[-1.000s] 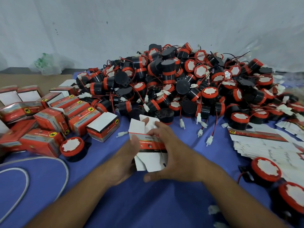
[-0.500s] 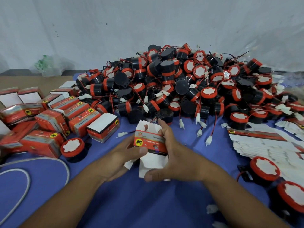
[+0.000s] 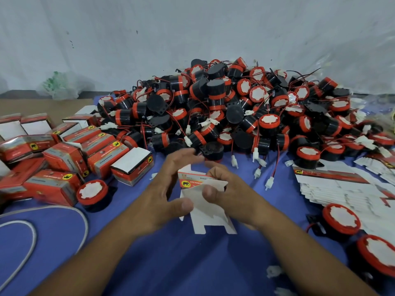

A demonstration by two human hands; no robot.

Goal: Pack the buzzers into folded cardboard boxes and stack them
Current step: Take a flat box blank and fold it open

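Observation:
Between my hands is a partly folded red-and-white cardboard box (image 3: 198,184) with its white flaps hanging down toward the blue cloth. My right hand (image 3: 230,195) grips it from the right, thumb on the white flap. My left hand (image 3: 168,189) is at its left side, fingers spread and blurred, thumb touching the lower flap. A big heap of black-and-red buzzers (image 3: 224,107) with red wires lies right behind. Packed boxes (image 3: 64,159) lie in a loose cluster at the left.
A single buzzer (image 3: 93,192) stands left of my hands, and two more (image 3: 342,218) lie at the right. Flat unfolded box blanks (image 3: 333,186) are stacked at the right. A white cable (image 3: 32,231) loops at the lower left. A grey wall rises behind.
The box has turned in my hands and its flaps now hang lower. My left hand has loosened its pinch and spread its fingers beside the box.

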